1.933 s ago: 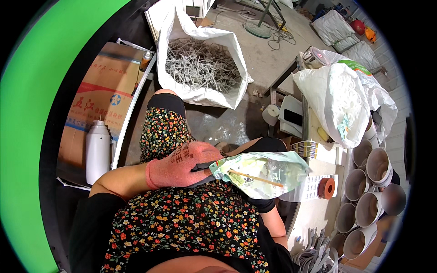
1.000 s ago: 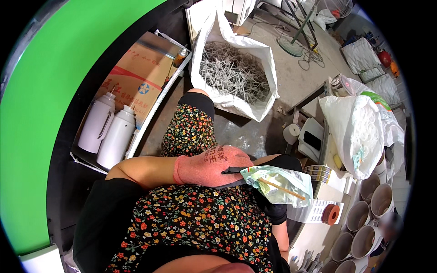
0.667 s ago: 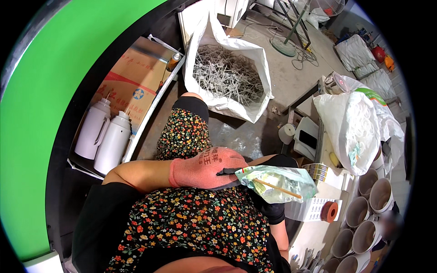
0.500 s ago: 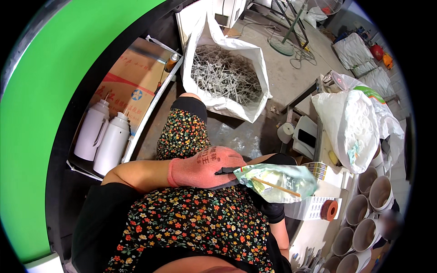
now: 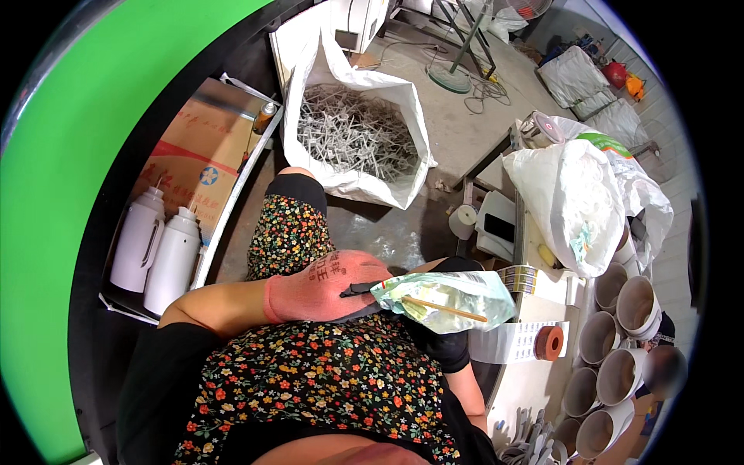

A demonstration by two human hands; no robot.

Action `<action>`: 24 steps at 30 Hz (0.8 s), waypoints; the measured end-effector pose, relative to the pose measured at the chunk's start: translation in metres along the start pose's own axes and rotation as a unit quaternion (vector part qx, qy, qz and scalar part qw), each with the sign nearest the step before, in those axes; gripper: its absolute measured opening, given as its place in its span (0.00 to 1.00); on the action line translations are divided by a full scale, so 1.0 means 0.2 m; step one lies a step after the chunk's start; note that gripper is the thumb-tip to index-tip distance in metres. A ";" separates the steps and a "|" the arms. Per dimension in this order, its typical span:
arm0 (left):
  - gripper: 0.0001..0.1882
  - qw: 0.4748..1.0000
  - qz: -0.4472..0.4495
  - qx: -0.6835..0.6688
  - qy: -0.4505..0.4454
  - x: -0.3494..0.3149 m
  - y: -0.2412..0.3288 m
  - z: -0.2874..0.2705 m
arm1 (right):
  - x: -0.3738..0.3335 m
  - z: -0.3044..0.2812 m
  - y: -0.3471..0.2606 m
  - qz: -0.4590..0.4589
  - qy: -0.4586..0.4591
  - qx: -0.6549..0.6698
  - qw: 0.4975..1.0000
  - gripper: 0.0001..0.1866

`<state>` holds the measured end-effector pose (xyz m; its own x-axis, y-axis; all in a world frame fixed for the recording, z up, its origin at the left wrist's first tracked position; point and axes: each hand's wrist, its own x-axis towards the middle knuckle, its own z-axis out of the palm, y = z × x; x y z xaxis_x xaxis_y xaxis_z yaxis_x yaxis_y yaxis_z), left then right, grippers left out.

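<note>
My left hand [image 5: 329,285], in a pinkish-red work glove with dark fingertips, is closed and pinches one corner of a pale green plastic snack pouch [image 5: 446,291]. The pouch is held over my lap, its far end pointing right. A thin wooden skewer [image 5: 442,308] lies along it; whether it is inside or on top I cannot tell. Beneath are my floral apron [image 5: 318,380] and floral-covered knee [image 5: 291,232]. My right forearm [image 5: 466,395] runs down beside the bench at lower right, its hand out of sight.
Ahead stands an open white sack [image 5: 298,167] filled with small grey pieces. Two white thermos flasks [image 5: 172,260] stand at left by a cardboard box [image 5: 198,147]. The right-hand bench [image 5: 527,391] holds a white bag [image 5: 535,186], a red-brown tape roll [image 5: 549,342] and several cups [image 5: 639,306].
My view has swung slightly right, so the surroundings appear further left. My left hand still holds the pouch, in nearly the same pose over my lap.
</note>
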<state>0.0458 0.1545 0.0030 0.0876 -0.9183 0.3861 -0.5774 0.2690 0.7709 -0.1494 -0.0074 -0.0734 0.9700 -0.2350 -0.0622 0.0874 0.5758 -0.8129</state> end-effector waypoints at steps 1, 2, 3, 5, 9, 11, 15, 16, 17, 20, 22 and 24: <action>0.16 1.000 -0.003 -0.003 -0.002 0.00 0.00 0.00 | 0.00 0.00 0.00 0.003 0.002 0.000 1.000 0.32; 0.16 1.000 -0.006 -0.005 -0.005 -0.01 0.00 0.00 | 0.00 0.02 -0.01 0.008 0.023 -0.021 0.999 0.32; 0.16 1.000 -0.009 -0.007 -0.007 -0.01 0.00 -0.01 | 0.00 0.02 -0.01 -0.003 0.009 -0.018 1.000 0.32; 0.15 1.000 -0.005 -0.007 -0.008 0.00 0.00 0.00 | 0.01 0.02 0.00 -0.025 -0.017 -0.009 1.000 0.31; 0.15 1.000 -0.002 -0.003 -0.010 0.00 0.00 0.00 | -0.01 0.01 0.01 -0.045 -0.028 -0.104 0.993 0.30; 0.15 1.000 -0.003 0.001 -0.015 0.00 0.00 0.00 | 0.00 0.04 -0.01 -0.045 -0.028 -0.096 0.994 0.29; 0.15 1.000 -0.008 0.012 -0.008 -0.03 -0.04 0.02 | 0.01 0.05 -0.02 -0.030 -0.009 -0.066 0.997 0.30; 0.15 1.000 -0.008 0.009 -0.009 -0.03 -0.05 0.02 | 0.01 0.04 -0.01 -0.023 -0.007 -0.041 0.999 0.31; 0.15 1.000 -0.009 0.006 -0.010 -0.03 -0.05 0.03 | 0.01 0.03 0.00 -0.016 -0.005 -0.016 1.000 0.31; 0.15 1.000 -0.009 -0.004 -0.006 -0.03 -0.06 0.03 | 0.02 0.03 0.01 -0.023 -0.021 0.009 0.999 0.32; 0.15 1.000 -0.006 -0.008 -0.006 -0.03 -0.04 0.02 | 0.01 0.04 -0.01 -0.007 0.001 -0.034 0.999 0.32; 0.15 1.000 -0.002 -0.007 -0.011 -0.02 -0.03 0.01 | 0.01 0.04 0.00 -0.030 -0.009 -0.058 0.998 0.32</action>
<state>0.0467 0.1557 -0.0040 0.0725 -0.9256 0.3715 -0.5655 0.2687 0.7797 -0.1459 -0.0021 -0.0698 0.9677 -0.2520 -0.0014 0.1200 0.4657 -0.8768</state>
